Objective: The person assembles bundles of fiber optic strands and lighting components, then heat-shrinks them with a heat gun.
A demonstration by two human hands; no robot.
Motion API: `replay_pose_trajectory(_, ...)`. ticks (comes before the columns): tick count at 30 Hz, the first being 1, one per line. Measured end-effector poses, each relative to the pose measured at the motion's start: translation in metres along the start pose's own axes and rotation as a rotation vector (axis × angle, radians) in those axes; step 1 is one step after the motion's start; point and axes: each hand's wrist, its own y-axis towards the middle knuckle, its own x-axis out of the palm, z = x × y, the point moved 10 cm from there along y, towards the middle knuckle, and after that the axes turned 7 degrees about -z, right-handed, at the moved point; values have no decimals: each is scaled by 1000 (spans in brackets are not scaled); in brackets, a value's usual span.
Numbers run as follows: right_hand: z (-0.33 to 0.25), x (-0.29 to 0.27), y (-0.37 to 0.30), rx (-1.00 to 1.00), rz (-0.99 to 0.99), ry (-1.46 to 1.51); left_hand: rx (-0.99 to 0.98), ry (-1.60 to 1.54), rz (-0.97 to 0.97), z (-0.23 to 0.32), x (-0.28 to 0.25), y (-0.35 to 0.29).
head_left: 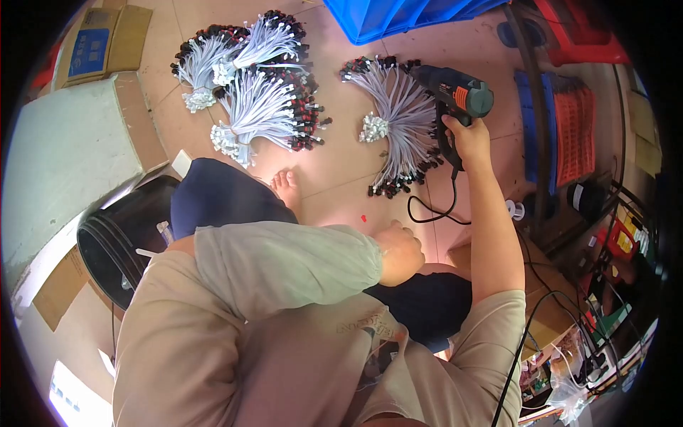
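My right hand (468, 142) is wrapped round the grip of a dark heat gun (462, 92) with an orange patch. Its nozzle points left, over the far right edge of a fanned bundle of white cables (398, 99) on the floor. White connectors gather at the bundle's left; black and red ends spread round its outer edge. A black cord loops down from the gun's handle. Close to my right knee, my left hand (400, 252) is loosely curled, its fingertips partly hidden; no object shows in it. The left forearm wears a grey sleeve cover.
More cable bundles (256, 107) lie on the tiled floor at the far left. A blue crate (405, 18) stands at the back. Blue and orange baskets (573, 135) are at the right, beside a dark post. A black bucket (117, 238) sits at my left, near cardboard.
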Motion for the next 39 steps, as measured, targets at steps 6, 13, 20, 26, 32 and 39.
replay_pose_trajectory(6,8,5,6,-11,-4,46,8,-11,20,1,-2,-1)
replay_pose_trajectory(13,-1,17,4,2,-31,-64,49,53,-73,4,1,-2)
replay_pose_trajectory(20,-10,23,12,-21,-28,-44,61,67,-57,6,1,0)
replay_pose_trajectory(26,2,-5,16,29,33,-35,6,12,-53,2,1,1)
replay_pose_trajectory(32,-7,-12,9,16,-4,-23,-6,-20,-82,1,1,1)
replay_pose_trajectory(39,-7,-21,2,18,-17,-81,-10,-31,9,0,2,2)
